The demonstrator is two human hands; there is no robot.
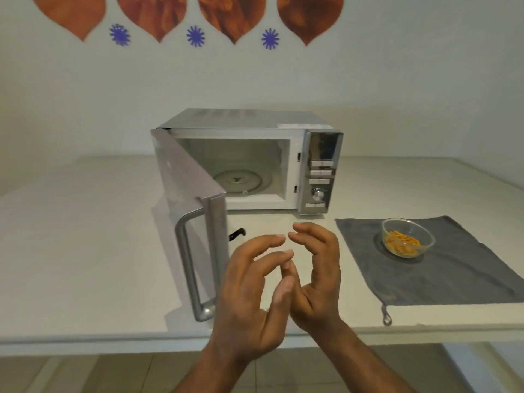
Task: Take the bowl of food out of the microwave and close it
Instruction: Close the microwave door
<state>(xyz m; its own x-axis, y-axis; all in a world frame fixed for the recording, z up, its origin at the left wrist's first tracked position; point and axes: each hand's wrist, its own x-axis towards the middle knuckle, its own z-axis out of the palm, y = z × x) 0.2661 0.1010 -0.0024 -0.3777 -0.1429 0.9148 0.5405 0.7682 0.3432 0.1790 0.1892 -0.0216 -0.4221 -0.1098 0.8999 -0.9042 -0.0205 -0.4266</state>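
A silver microwave (283,123) stands at the back of the white table, its door (187,199) swung wide open to the left. Inside I see only the glass turntable (238,181). The glass bowl of orange food (407,237) rests on a grey cloth (453,273) to the right of the microwave. My left hand (249,290) and my right hand (317,273) hover close together in front of the microwave, just right of the door's edge. Both have curled, spread fingers and hold nothing.
The white table (85,251) stretches left and right, with its front edge just below my wrists. A small dark object (236,234) lies on the table behind the door. A decorated wall stands behind the microwave.
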